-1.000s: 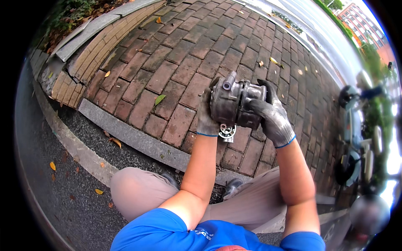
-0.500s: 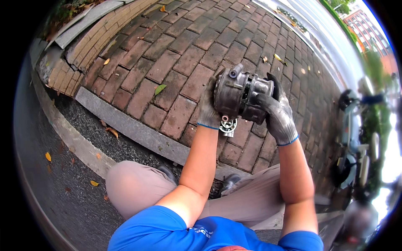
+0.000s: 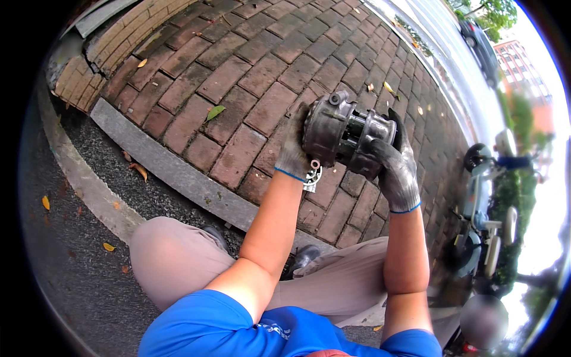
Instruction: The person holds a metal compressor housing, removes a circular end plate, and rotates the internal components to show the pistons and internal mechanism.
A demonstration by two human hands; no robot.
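Note:
A dark, greasy cast-metal machine part, rather like a compressor, hangs over the brick paving between my gloved hands. Its larger left half point(image 3: 326, 126) has a round mounting ear on top; my left hand point(image 3: 291, 146) is wrapped round its left end, fingers mostly hidden behind it. Around the outer end of the shorter right half point(image 3: 373, 143) my right hand point(image 3: 397, 169) closes, thumb in front and fingers behind. A gap between the halves shows shiny rods or cylinders point(image 3: 352, 131) bridging them. Below my left hand, a silver metal piece with holes point(image 3: 313, 178) is partly covered.
Brick paving point(image 3: 238, 107) with scattered leaves lies beneath, bordered by a grey kerb point(image 3: 178, 172) and asphalt point(image 3: 83, 285). A low tiled wall point(image 3: 128, 35) stands at upper left. To the right are a parked scooter point(image 3: 479, 202) and a blurred person point(image 3: 485, 321).
The gap between the two halves has widened, with my right hand and the right half tilted slightly away. The view has shifted, and a dark car now shows on the road.

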